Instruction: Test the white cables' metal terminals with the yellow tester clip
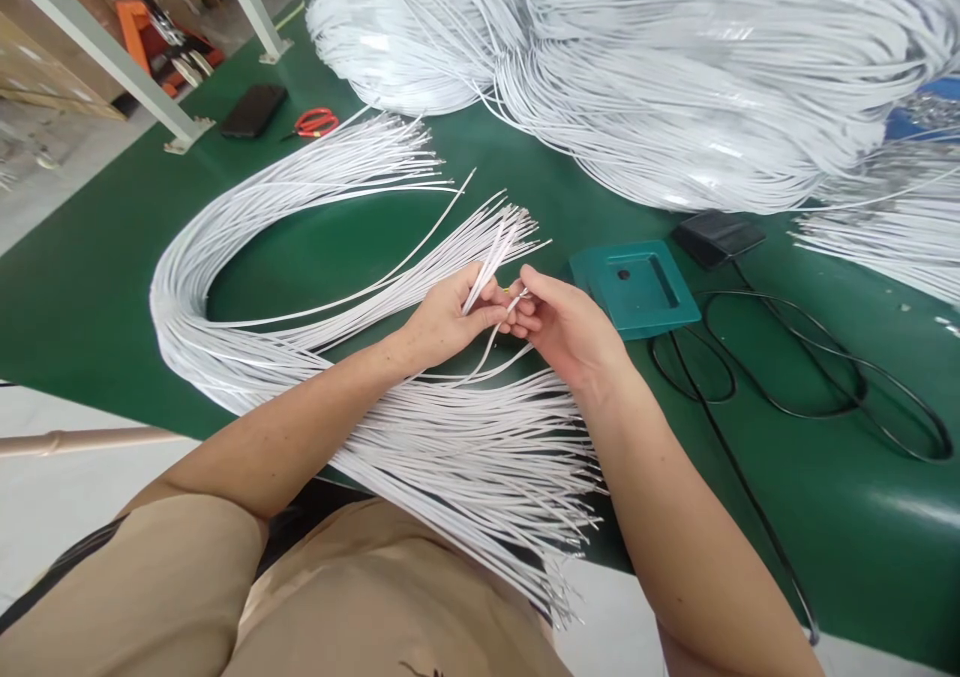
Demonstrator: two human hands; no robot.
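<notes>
My left hand (454, 312) is closed on several white wires (491, 257) that stick up past its thumb. Close beside it, my right hand (559, 312) pinches the end of a white wire (516, 303) between thumb and fingers; the tip is too small to make out clearly. Around and below the hands lies a large bundle of white wires (480, 447), bent in a loop at the left. Its cut ends fan out under my right forearm. Another branch of the bundle (360, 162) points away across the table.
On the green table (847, 517) are a teal tray-like device (637, 287), a black block (716, 237) and looped black cables (795, 327). Big coils of white wire (675, 87) fill the back. Red-handled scissors (316, 122) and a dark flat case (255, 110) lie near a metal post (120, 57).
</notes>
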